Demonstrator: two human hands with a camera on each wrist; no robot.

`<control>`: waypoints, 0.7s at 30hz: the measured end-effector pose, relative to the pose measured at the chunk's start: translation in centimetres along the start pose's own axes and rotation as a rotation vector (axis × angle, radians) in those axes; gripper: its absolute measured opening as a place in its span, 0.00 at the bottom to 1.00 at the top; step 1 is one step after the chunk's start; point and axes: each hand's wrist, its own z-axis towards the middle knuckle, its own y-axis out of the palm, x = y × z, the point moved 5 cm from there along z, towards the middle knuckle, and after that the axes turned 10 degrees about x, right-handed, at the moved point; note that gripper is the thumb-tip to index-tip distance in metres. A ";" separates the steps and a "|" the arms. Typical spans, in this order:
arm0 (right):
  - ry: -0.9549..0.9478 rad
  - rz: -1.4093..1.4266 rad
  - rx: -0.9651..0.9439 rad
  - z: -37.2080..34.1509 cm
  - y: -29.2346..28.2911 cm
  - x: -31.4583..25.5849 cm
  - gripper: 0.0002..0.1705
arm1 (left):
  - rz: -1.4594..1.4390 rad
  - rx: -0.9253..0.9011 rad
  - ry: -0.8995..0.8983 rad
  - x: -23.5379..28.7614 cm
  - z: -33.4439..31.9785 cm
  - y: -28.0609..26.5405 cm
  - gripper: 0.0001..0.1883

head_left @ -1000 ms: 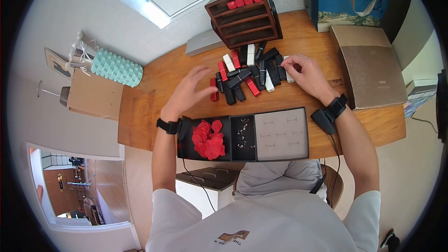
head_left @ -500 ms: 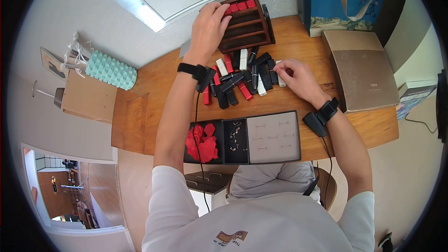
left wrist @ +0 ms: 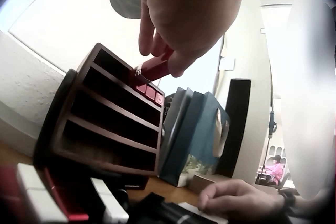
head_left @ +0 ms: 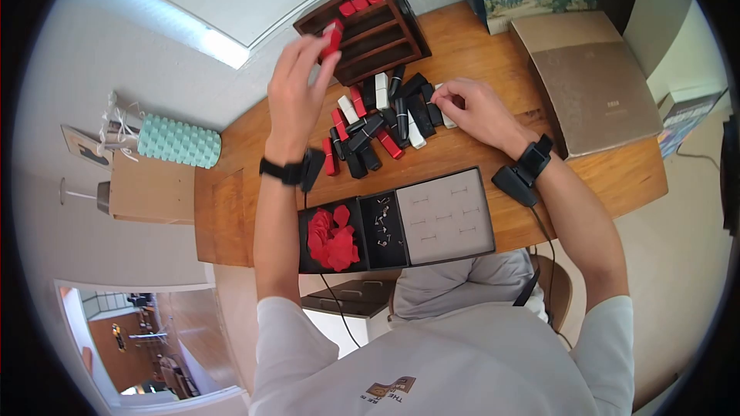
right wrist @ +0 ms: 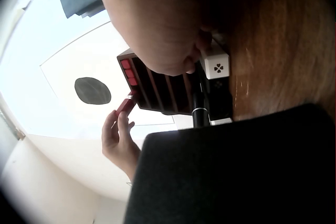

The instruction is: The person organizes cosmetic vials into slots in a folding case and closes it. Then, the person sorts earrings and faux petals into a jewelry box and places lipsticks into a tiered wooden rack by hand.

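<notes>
Leaving the rack (head_left: 375,33), left hand (head_left: 297,92) is pinching red lipstick (head_left: 333,35); right hand (head_left: 482,113) is touching white lipstick (right wrist: 216,65), grip unclear.

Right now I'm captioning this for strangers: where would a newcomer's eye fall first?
Probably the red tube pinched in the left hand, by the wooden rack's left side. Next, likely the pile of black, white and red tubes on the table in front of it, then the red petals in the open box at the table's near edge.
</notes>
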 end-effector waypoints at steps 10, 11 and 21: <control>0.007 0.000 -0.019 -0.1 0.1 0.2 0.11 | -0.436 -0.277 -0.684 -3.3 -11.5 -0.4 0.12; 0.003 -0.001 -0.017 -0.1 0.1 0.3 0.11 | -0.552 -0.317 -0.858 -4.3 -12.7 0.1 0.12; -0.001 -0.015 -0.014 -0.1 0.0 -0.1 0.12 | -0.193 -0.430 -0.425 -3.5 -7.6 0.5 0.19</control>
